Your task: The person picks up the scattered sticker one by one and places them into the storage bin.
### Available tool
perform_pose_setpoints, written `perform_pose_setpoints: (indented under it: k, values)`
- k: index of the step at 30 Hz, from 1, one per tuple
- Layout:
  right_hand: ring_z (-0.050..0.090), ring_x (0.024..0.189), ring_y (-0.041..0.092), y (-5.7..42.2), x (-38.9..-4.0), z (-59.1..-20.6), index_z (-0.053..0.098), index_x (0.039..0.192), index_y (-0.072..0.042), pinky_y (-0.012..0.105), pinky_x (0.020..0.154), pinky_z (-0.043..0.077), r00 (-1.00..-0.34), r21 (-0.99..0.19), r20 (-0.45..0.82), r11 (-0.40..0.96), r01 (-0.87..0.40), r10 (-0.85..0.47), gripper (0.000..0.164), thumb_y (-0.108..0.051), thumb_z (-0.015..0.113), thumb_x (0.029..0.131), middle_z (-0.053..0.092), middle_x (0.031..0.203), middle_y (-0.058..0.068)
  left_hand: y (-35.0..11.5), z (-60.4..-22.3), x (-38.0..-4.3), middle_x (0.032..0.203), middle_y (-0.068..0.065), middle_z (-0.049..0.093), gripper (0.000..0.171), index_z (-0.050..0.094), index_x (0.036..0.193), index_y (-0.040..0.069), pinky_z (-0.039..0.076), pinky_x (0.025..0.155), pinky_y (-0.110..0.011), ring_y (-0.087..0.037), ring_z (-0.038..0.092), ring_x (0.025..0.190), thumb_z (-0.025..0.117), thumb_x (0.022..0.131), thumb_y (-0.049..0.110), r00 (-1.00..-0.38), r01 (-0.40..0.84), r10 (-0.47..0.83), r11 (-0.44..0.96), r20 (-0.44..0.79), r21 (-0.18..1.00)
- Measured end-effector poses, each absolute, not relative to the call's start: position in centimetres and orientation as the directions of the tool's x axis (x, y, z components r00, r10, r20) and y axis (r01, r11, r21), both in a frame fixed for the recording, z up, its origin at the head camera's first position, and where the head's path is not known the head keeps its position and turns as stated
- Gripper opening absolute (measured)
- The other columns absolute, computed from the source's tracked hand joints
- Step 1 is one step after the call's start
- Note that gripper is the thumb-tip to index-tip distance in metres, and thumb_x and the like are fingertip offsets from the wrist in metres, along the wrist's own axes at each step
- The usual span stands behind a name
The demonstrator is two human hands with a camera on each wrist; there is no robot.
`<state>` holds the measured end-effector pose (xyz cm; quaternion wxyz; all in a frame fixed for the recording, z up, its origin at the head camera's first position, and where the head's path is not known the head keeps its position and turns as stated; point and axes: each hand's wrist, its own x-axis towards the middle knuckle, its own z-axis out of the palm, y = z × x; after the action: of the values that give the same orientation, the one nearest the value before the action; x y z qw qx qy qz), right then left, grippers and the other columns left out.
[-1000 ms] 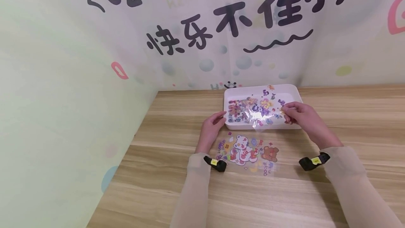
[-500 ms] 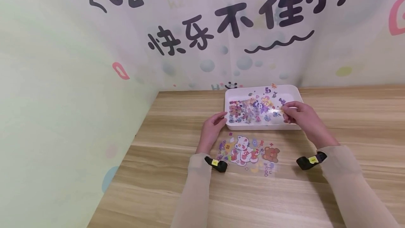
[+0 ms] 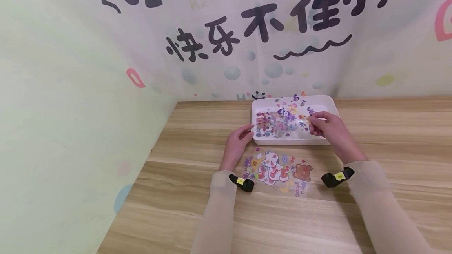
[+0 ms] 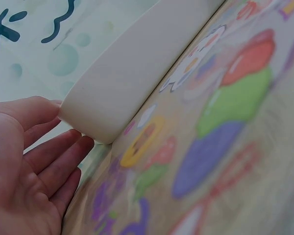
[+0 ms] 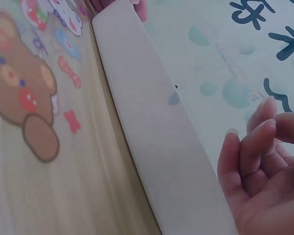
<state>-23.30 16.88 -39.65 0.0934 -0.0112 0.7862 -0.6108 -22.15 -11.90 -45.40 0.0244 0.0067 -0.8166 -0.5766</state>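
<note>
A white tray stands by the back wall with colourful sticker pieces in its left part. My left hand rests at the tray's left end; in the left wrist view its thumb and loosely extended fingers touch the tray's corner. Over the tray's right side, my right hand pinches the edge of a clear sticker sheet between thumb and forefinger. The right wrist view shows this sheet nearly edge-on, running away from the fingertips. Glare and overlapping prints hide the sheet's outline.
In front of the tray, another clear sticker sheet with a white bear and a brown bear lies flat on the wooden table. A patterned wall cloth hangs right behind the tray.
My right hand has moved a little to the left, and the pinched sheet's prints shift left with it. The glare on the sheet has faded. My left hand stays at the tray's end.
</note>
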Motion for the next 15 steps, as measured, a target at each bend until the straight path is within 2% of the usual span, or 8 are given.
perform_pose_setpoints:
  k: [6,11,15]
  values:
    - [0.056,0.081,0.016,16.2,-23.5,-39.9,0.044,0.118,-0.005,0.03,0.081,0.048,-0.986,-0.969,-0.12,0.231,0.091,-0.117,0.052,-0.047,0.048,0.087,0.057,0.09,0.006,-11.8,-45.6,-22.2,0.115,0.017,0.054,0.027,0.056,0.113,0.04,0.044,0.087,-0.024,-0.001,0.051,0.102,0.056,0.086,0.038,-0.999,0.015,-0.038,0.334,0.03,0.942]
    - [0.056,0.078,0.015,15.6,-23.9,-40.3,0.047,0.115,-0.006,0.025,0.076,0.05,-0.99,-0.975,-0.112,0.203,0.092,-0.088,0.05,-0.047,0.05,0.086,0.058,0.086,0.005,-11.9,-45.5,-22.1,0.116,0.016,0.054,0.027,0.056,0.113,0.041,0.043,0.087,-0.023,0.0,0.051,0.102,0.055,0.085,0.041,-0.999,0.014,-0.041,0.342,0.03,0.939]
    - [0.055,0.078,0.018,15.1,-24.1,-40.4,0.048,0.115,-0.006,0.025,0.074,0.049,-0.992,-0.977,-0.103,0.196,0.087,-0.072,0.052,-0.048,0.051,0.085,0.056,0.091,0.012,-11.9,-45.6,-22.2,0.114,0.016,0.055,0.028,0.056,0.112,0.04,0.044,0.087,-0.024,-0.001,0.051,0.101,0.056,0.085,0.041,-0.998,0.02,-0.045,0.34,0.037,0.94]
